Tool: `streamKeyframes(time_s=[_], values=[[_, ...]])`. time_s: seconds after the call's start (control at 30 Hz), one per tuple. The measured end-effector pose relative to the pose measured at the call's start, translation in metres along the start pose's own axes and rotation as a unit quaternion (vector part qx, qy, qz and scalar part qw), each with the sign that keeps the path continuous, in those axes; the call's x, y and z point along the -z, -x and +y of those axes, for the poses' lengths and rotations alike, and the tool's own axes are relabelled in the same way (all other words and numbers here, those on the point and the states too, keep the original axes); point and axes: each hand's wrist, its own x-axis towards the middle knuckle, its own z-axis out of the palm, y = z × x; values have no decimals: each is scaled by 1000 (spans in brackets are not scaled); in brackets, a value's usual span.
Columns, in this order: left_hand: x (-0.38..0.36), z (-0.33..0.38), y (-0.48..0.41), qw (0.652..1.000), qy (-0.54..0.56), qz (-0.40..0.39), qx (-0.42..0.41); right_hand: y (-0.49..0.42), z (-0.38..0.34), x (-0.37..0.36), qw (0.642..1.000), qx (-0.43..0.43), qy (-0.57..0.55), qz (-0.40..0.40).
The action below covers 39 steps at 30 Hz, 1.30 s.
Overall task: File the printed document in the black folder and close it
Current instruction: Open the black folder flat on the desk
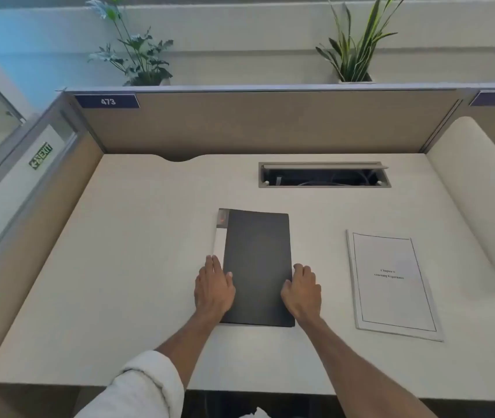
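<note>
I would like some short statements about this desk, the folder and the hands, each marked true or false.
1. The black folder lies closed on the desk. True.
2. The printed document is inside the folder. False: it lies on the desk, to the folder's right.
3. The left hand rests at the folder's left edge. True.
4. The right hand holds the document. False: it touches the folder's right edge.
5. The cable hatch is shut. False: it is open.

Both forearms extend forward, roughly parallel. Left hand (213,286) lies flat, palm down, fingers together. Right hand (302,289) likewise, palm down, fingers slightly curled; neither grip is closed.
</note>
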Motion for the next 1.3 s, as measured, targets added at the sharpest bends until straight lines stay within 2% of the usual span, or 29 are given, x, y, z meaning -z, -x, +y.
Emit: streamKeyframes(time_s=[0.1,0.3,0.53,0.73,0.8,0.9,1.03,1.1,1.2,1.3], values=[[2,1,0,999,39,11,25,-2,-3,2,995,-66,-73,-4],[1,-2,-2,1000,22,-18,9,-10,-8,1,977,-136,-159,-34],[0,-7,-9,1000,27,-15,5,-52,20,-32,921,-240,-297,-76],[5,-10,-10,997,68,-6,25,-34,2,25,867,-244,-425,-91],[9,-9,-13,996,82,2,40,-33,0,31,863,-231,-442,-78],[22,-2,-20,991,106,22,74,-28,-13,42,889,-184,-418,-24],[54,15,-31,977,202,45,49,-16,-51,70,902,-94,-418,52],[73,22,-38,969,239,57,26,-8,-74,82,893,-47,-442,70],[100,23,-43,950,305,66,0,6,-108,94,862,36,-502,57],[126,15,-41,941,322,91,-51,21,-140,90,857,126,-497,46]])
